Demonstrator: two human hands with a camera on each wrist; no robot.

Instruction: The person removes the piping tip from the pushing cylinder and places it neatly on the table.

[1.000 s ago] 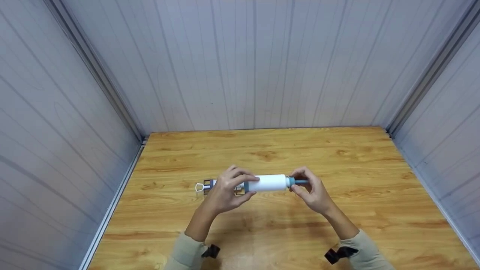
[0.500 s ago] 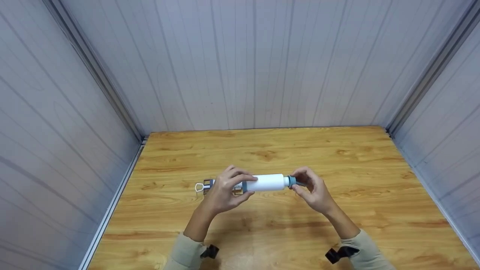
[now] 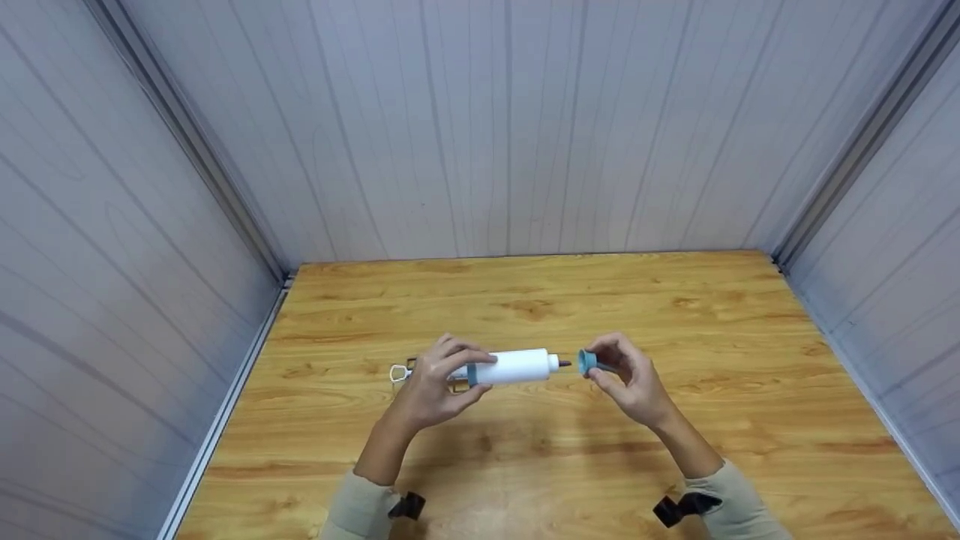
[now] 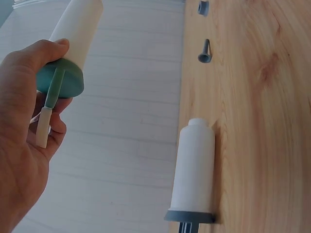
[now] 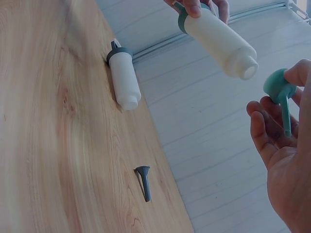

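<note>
My left hand grips a white bottle by its teal collar, from which a rod with a cream end sticks out. The bottle's bare neck points toward my right hand. That hand pinches a teal funnel-shaped nozzle between thumb and fingers, apart from the neck. Below lies a second white bottle with a dark grey collar. In the head view it is mostly hidden; only its white loop handle and nearby parts show.
A dark grey funnel-shaped nozzle lies on the wooden table beyond the second bottle's neck. The left wrist view also shows a small grey ring-like piece. Pale panel walls enclose the back and sides.
The teal nozzle has come off the bottle's neck. My left hand has moved left with the bottle, opening a gap, while my right hand stays nearly in place and the nozzle has tilted.
</note>
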